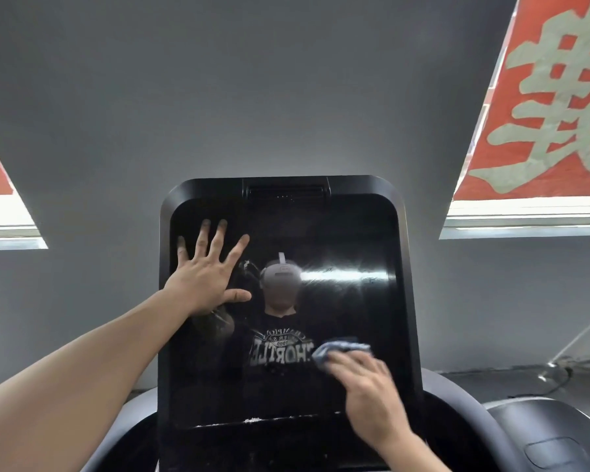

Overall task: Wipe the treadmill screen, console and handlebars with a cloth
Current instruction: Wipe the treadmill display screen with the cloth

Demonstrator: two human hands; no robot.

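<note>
From the head camera, the treadmill screen [286,318] fills the middle of the view, a tall black glossy panel in a dark rounded frame, standing against a grey wall [252,97]. The left hand [206,272] lies flat on the upper left part of the screen, fingers straight and spread, palm against the glass. The right hand [368,396] is at the lower right part of the screen, its fingers curled over a bunched blue cloth [338,350] and pressing it against the glass; the cloth sticks out above and to the left of the fingers. A line of pale dust or crumbs [252,420] runs along the lower edge of the screen, though it is too blurred to say which. The glass mirrors a person in a dark printed shirt wearing a headset. Below and to either side of the screen curves the grey console [457,396]. Above the screen to the right hangs a red banner [542,97] with large pale characters.
</note>
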